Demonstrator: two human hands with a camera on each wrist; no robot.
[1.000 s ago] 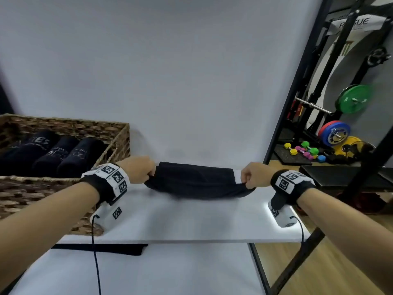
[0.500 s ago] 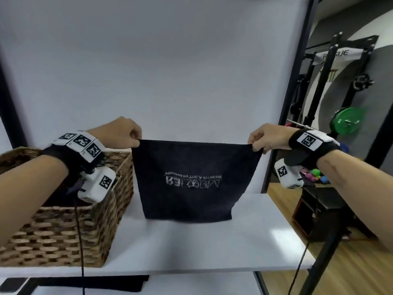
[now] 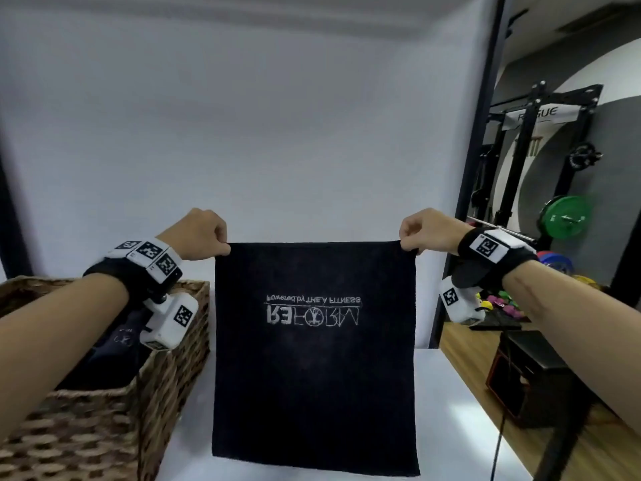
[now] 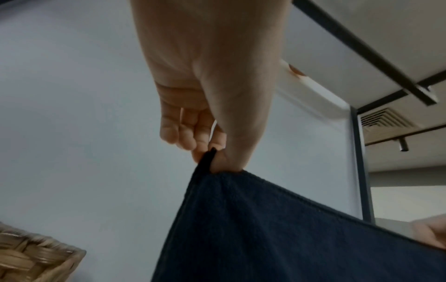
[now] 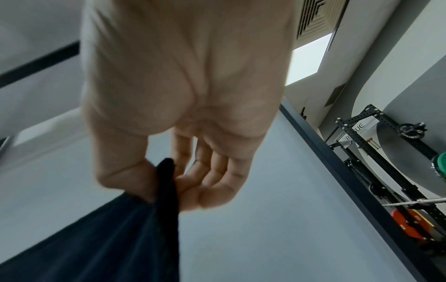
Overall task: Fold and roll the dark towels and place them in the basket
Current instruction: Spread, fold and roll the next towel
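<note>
The towel [image 3: 314,355] hangs flat and fully spread in the centre of the head view, held up by its two top corners. The left hand [image 3: 199,234] pinches the upper-left corner between thumb and curled fingers; the left wrist view shows the hem clamped at the thumb tip [image 4: 229,162]. The right hand [image 3: 426,232] pinches the upper-right corner in the same way, with a small bunch of cloth gathered between thumb and fingers [image 5: 193,183]. The top edge runs taut and level between the hands. The printed logo [image 3: 312,308] reads upside down and mirrored. The bottom edge hangs at the lower centre of the frame, in front of the white table [image 3: 461,411]; whether it touches the surface cannot be told.

The basket [image 3: 166,383] stands at the lower left of the frame, just beside the towel, with dark rolled towels [image 3: 118,345] partly visible inside.

Step in hand, as judged: spreading the towel ahead of the first fold. To do it well:
- Keep both pinches at the very corners, so the top edge stays straight.
- Keep the hands level and apart, so no sag forms.
- Lower the cloth onto the table bottom edge first, clear of the basket wall.
- Match corners exactly before pressing any crease; a skewed fold is likely to give an uneven roll.
</note>
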